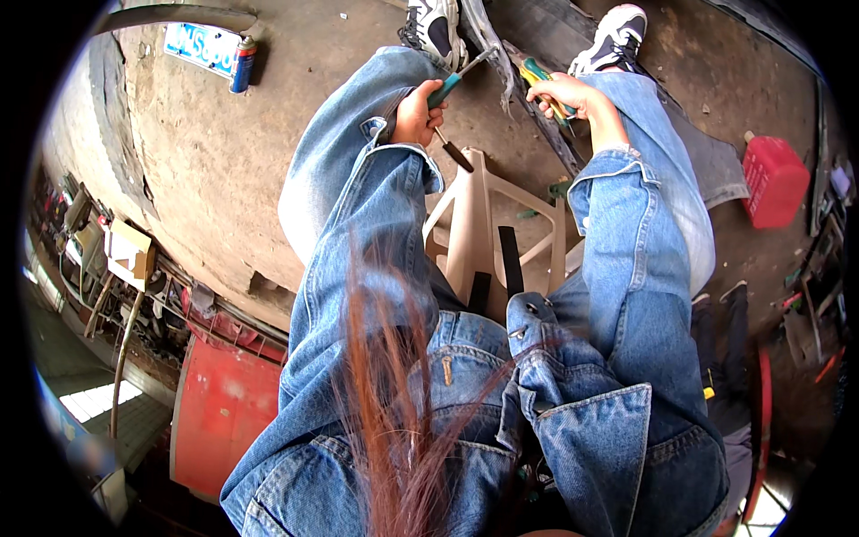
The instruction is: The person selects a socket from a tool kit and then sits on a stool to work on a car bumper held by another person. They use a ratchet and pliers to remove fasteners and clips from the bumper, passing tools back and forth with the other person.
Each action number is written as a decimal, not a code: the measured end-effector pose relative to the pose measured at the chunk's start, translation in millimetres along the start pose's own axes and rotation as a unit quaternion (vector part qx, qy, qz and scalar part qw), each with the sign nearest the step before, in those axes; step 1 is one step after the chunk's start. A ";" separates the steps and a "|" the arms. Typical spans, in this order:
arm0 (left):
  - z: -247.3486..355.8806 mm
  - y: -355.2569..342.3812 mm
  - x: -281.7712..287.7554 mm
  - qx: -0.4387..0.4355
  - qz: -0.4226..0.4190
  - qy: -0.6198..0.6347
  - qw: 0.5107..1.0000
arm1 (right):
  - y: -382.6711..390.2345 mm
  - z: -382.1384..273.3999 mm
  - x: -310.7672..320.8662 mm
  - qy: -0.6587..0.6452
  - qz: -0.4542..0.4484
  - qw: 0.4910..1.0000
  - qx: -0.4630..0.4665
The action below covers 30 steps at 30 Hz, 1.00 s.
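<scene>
Screwdrivers are in both hands, far up the scene above a beige plastic chair (pixel 483 224) that stands on the concrete floor (pixel 224 152) between the person's denim-clad legs. Largest in view is the denim itself: jacket sleeves run up from the near edge, and jeans stretch toward two black-and-white sneakers (pixel 436 27) at the far edge. Low on the left sits a big red drum-like container (pixel 224 416), its top partly hidden by clutter. On the right, well apart from the hands, a red plastic canister (pixel 774 179) with a small white cap lies on the floor. Between the feet a long dark metal part (pixel 528 98) runs from far to near, tilted, with a torn pale strip at its far end.

At far left a flat rectangular plate (pixel 201 45), pale blue with white characters, lies on the floor; just beside its right end is a blue spray can (pixel 242 64) with a red band. A cardboard box (pixel 130 251) sits among the clutter at left.

The left hand (pixel 416 112) has its fingers wrapped tight around a teal-handled screwdriver (pixel 445 89), whose shaft points up toward the metal part, while a second dark-tipped tool juts down from the same fist. The right hand (pixel 568 94) is closed on a green-and-yellow-handled screwdriver (pixel 541 76), resting against the metal part.
</scene>
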<state>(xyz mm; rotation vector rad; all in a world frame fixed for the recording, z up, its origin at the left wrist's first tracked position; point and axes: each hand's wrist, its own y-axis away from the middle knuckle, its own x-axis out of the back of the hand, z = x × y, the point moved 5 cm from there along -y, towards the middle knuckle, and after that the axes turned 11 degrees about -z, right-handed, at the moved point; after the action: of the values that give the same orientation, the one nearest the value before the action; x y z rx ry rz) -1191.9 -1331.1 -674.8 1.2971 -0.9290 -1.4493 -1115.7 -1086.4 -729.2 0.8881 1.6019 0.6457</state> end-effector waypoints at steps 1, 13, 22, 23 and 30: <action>0.0 0.3 -1.3 -0.016 0.012 0.027 0.999 | 1.5 -0.9 -1.1 -0.005 -0.001 1.000 -0.001; 53.4 22.3 -26.2 -0.377 0.161 -0.305 0.860 | 13.4 -10.6 -6.7 0.003 -0.006 1.000 0.007; 65.7 11.3 -28.5 -0.248 0.202 -0.221 0.921 | 10.8 -8.8 -9.0 -0.032 -0.001 0.999 0.005; 71.9 17.3 -34.5 -0.300 0.249 -0.307 0.868 | 11.4 -8.8 -8.8 -0.026 0.001 1.000 0.012; 45.6 51.4 -108.2 -0.450 0.187 -0.586 0.648 | 20.2 -9.5 -1.9 0.003 0.037 0.999 0.012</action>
<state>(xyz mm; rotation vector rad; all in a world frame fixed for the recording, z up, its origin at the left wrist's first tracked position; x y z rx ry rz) -1230.0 -1242.8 -590.0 -0.7169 -0.8865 -1.9351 -1120.7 -1076.0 -710.0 0.9674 1.5916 0.6819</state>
